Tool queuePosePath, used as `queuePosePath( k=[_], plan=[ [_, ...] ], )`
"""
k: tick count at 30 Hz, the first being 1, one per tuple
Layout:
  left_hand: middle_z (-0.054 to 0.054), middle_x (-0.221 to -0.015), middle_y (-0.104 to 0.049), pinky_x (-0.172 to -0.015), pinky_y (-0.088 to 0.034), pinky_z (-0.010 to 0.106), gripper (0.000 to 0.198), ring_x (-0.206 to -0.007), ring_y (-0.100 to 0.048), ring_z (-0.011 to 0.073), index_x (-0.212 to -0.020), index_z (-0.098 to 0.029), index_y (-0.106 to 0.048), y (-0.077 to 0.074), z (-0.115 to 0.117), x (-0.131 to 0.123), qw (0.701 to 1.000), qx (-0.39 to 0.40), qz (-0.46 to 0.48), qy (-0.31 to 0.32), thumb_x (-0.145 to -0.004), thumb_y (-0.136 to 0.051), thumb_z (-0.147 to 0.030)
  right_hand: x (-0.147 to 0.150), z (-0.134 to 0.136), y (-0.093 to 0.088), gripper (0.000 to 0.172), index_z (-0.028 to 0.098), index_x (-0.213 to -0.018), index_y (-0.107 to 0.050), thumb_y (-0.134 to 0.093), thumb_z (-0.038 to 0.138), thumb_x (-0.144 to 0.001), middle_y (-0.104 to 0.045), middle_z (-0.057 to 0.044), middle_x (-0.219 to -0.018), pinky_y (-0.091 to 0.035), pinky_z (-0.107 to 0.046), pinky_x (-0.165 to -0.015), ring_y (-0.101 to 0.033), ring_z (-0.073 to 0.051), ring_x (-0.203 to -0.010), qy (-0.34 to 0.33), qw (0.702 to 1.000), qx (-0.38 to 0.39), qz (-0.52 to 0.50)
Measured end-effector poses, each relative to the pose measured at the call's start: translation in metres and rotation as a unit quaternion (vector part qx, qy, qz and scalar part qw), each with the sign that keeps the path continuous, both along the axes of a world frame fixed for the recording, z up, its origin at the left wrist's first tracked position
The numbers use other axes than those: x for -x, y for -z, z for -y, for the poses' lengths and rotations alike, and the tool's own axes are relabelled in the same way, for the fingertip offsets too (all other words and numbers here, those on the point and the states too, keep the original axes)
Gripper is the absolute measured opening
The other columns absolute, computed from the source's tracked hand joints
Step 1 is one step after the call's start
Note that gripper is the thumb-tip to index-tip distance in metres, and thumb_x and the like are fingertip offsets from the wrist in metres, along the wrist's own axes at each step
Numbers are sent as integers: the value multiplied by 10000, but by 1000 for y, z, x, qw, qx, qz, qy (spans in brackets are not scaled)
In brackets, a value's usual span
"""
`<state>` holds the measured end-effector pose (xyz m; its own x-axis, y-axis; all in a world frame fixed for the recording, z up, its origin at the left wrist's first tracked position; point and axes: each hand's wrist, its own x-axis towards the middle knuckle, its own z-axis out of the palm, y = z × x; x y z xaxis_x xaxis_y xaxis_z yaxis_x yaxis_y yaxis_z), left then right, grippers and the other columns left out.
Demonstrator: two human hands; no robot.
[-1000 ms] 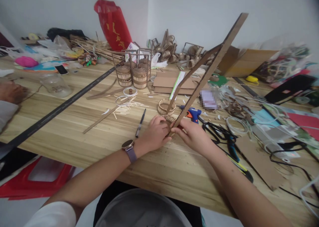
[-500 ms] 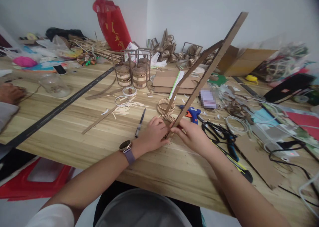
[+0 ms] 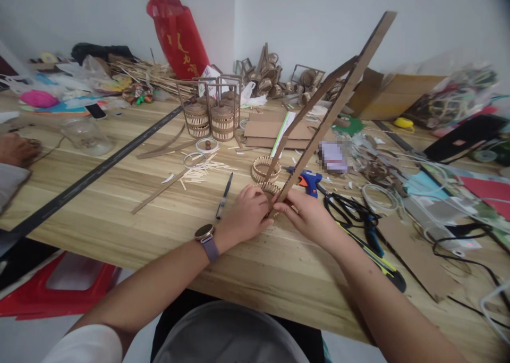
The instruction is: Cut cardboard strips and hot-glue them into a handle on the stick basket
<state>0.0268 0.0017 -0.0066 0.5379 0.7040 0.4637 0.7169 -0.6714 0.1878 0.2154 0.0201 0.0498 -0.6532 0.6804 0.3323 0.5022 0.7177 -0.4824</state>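
My left hand (image 3: 247, 212) is closed around the near left side of a small round slatted basket (image 3: 272, 188), low over the wooden table. My right hand (image 3: 305, 214) pinches the lower end of a long brown cardboard strip (image 3: 319, 134) against the basket's right side. The strip rises up to the right, bends at the top and comes back down into the basket area. Just behind stands a second slatted ring (image 3: 265, 168). My fingers hide most of the held basket. A blue glue gun (image 3: 311, 181) lies beyond my right hand, a pen (image 3: 224, 196) left of my left hand.
Several lidded slatted baskets (image 3: 222, 123) with tall handles stand behind, near flat cardboard (image 3: 255, 131). Thin sticks (image 3: 199, 172) lie scattered to the left. Scissors (image 3: 346, 209), a yellow cutter (image 3: 382, 264) and cables crowd the right. Another person's hand (image 3: 16, 149) rests at far left.
Both hands keep their hold on the basket and strip. My left wrist has shifted slightly right, and the top of the strip sits a little higher.
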Motion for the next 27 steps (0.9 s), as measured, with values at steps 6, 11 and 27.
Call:
queuePosePath(
  k=[6,11,27],
  plan=[
    [53,-940,-661,-1032,-406,462,175,-1097,-456,275,-922,-167,-679,-2,1,-1,1000,13,13,1,-870,-689,-334,-4,-1,7,86,191,-935,-624,-556,239,-918,-697,-92,-894,-522,-355,-745,-649,-241,-855,-24,999,-16,19],
    [57,-918,-652,-1051,-401,447,173,-1124,-444,267,-844,-174,-676,-4,1,-2,1000,22,1,-13,-878,-676,-343,-7,-6,18,92,212,-959,-660,-597,240,-899,-695,-115,-989,-501,-443,-833,-621,-278,-943,-33,996,-59,56],
    [61,-871,-644,-1051,-410,443,183,-1129,-473,289,-774,-157,-675,-8,3,-4,999,32,8,-19,-857,-715,-315,-10,-4,22,141,202,-945,-669,-558,286,-926,-708,-114,-1016,-404,-454,-830,-564,-306,-967,-9,988,-108,108]
  ],
)
